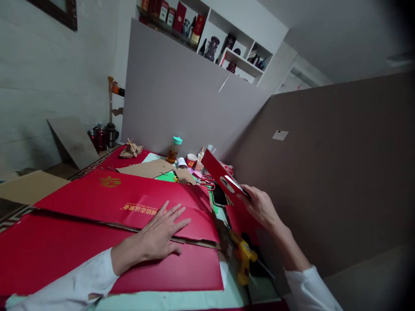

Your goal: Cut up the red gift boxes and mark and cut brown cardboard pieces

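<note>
My left hand [158, 237] lies flat with fingers spread on a red cardboard sheet with gold print [129, 190]. Beneath that sheet is another large red board [181, 270], its near edge showing. My right hand [259, 205] is closed on the end of a red cardboard piece [215, 168], which is raised and tilted and has an oval cut-out with a shiny rim. Something dark shows by the right fingertips, too small to name. Below the right hand lies a yellow glue gun [244, 257]. Red-handled scissors [207, 182] and a dark phone [219, 196] lie behind the boards.
At the table's back stand a bottle with a turquoise lid [174, 150], a red and white paper cup [191, 160] and brown cardboard pieces [147, 168]. A grey partition [330, 172] rises close on the right. Tan cardboard [32, 186] lies at the left.
</note>
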`<state>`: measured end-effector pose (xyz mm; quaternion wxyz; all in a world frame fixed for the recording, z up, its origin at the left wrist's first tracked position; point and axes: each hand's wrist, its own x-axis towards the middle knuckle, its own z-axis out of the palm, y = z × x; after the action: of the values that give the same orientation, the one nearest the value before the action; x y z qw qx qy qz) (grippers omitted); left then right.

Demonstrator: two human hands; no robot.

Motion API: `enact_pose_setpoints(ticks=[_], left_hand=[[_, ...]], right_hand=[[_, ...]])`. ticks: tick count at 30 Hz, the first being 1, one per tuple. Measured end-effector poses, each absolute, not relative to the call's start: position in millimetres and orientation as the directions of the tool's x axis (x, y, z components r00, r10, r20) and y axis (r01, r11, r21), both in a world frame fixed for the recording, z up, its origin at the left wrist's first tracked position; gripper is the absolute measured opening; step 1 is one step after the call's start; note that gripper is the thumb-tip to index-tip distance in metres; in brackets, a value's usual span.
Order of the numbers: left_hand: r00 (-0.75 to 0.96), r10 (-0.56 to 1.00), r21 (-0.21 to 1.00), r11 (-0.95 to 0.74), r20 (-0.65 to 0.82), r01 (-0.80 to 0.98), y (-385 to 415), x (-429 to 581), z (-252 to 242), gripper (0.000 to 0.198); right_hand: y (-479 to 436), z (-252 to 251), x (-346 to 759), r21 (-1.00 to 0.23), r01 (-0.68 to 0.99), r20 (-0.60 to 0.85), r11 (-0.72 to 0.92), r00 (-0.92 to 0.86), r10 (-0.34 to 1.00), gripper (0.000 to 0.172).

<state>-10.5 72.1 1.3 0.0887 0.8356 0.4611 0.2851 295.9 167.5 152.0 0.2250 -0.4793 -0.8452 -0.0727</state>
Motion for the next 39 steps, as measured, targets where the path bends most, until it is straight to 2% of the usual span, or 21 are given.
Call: enact_pose_setpoints(ticks=[3,6,15,19,25,29,35,39], left_hand=[[0.451,0.821,0.306,-0.556,0.35,0.773,72.8,-10.5,-4.1,0.068],[0.484,0.816,0.221,-0.559,0.316,0.799,73.7,-13.0,-3.1,0.061],[0.558,0.779,0.071,-0.598,0.287,0.798,74.9,-17.4,13.7,0.057],[0.562,0.763,0.057,-0.608,0.32,0.792,74.5,-15.5,14.3,0.056],[0.598,0.697,-0.041,-0.637,0.396,0.77,68.8,-13.5,16.7,0.05],[0.603,0.649,-0.065,-0.654,0.464,0.754,66.4,-13.6,15.4,0.044],[0.598,0.604,-0.039,-0.685,0.527,0.727,66.5,-15.3,11.6,0.04],[0.639,0.578,-0.065,-0.714,0.507,0.698,65.0,-14.8,11.8,0.041]], right_hand=[[186.9,142.1,299.0,0.037,0.842,0.371,0.538,-0.512,0.775,0.029],[206.6,135.9,296.9,0.099,0.834,0.296,0.543,-0.545,0.784,0.028],[278.3,139.4,297.1,0.091,0.845,0.089,0.527,-0.534,0.841,0.035],[303.6,132.9,301.1,0.125,0.868,0.01,0.48,-0.485,0.874,0.032],[320.3,113.2,303.3,0.211,0.916,0.035,0.341,-0.356,0.934,0.032],[319.3,101.7,303.2,0.232,0.923,0.075,0.307,-0.332,0.94,0.033],[305.6,93.0,300.7,0.215,0.931,0.131,0.295,-0.327,0.936,0.033],[288.3,90.6,284.7,0.163,0.918,0.098,0.361,-0.379,0.92,0.031]])
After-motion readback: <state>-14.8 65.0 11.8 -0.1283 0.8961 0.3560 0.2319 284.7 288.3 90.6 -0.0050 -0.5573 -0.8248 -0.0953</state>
